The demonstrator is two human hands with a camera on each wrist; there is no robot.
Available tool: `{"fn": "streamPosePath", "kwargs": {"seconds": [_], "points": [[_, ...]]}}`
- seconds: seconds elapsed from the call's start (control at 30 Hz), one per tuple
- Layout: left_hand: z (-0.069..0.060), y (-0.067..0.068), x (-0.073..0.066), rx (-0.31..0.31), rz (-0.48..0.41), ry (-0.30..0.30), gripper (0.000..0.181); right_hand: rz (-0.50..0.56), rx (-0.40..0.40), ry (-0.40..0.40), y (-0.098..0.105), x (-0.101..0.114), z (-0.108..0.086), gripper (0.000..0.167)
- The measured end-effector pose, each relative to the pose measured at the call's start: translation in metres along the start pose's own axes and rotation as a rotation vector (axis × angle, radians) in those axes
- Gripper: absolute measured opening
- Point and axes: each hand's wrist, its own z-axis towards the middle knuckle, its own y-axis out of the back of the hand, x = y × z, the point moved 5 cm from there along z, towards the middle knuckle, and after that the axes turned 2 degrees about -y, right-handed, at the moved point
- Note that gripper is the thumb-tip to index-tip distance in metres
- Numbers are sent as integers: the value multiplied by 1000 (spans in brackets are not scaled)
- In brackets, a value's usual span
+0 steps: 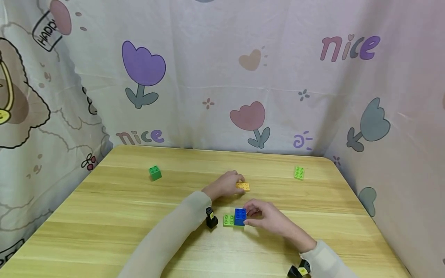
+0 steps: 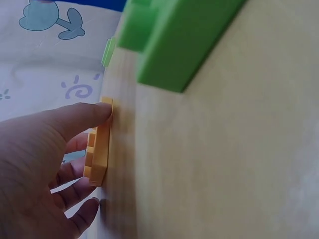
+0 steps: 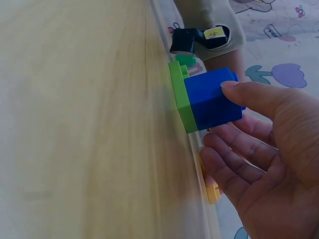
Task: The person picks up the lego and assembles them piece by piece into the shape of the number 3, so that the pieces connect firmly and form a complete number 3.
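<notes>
Blue plastic shows just below the centre-right of the head view: a blue brick (image 1: 240, 217) standing on the right part of a light green brick (image 1: 228, 220), whose bare studs stick out to the left. The right hand (image 1: 265, 217) pinches the blue brick from its right side, thumb on the near face; the right wrist view shows the blue brick seated flush on the light green one, though the forefinger is partly hidden behind it. Higher in the head view, right of centre, lies a flat yellow brick (image 1: 245, 186), resting on the wood-grain surface (image 1: 87, 216). The left hand (image 1: 225, 184) grasps it, thumb at one end and fingers curled along the far side.

A dark green block (image 1: 155, 173) sits toward the upper left of the surface, and a lime brick (image 1: 299, 173) lies toward its upper right. Pale sleeves (image 1: 174, 227) cover both forearms, with a black wrist camera (image 1: 211, 218) on each. Behind, a white curtain (image 1: 208, 50) printed with tulips fills the top of the frame.
</notes>
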Motion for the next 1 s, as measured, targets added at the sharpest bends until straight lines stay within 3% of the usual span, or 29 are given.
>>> {"fn": "streamPosePath", "kwargs": {"seconds": [0.33,0.67,1.0], "points": [[1,-1,0,-1,16,-14,41,6,-2,-1,0,-1,0,30],[-5,4,2,-26,-58,-13,41,14,1,10,0,-1,0,28],[-17,19,-2,-39,-70,-4,42,12,0,6,0,-1,0,28]]}}
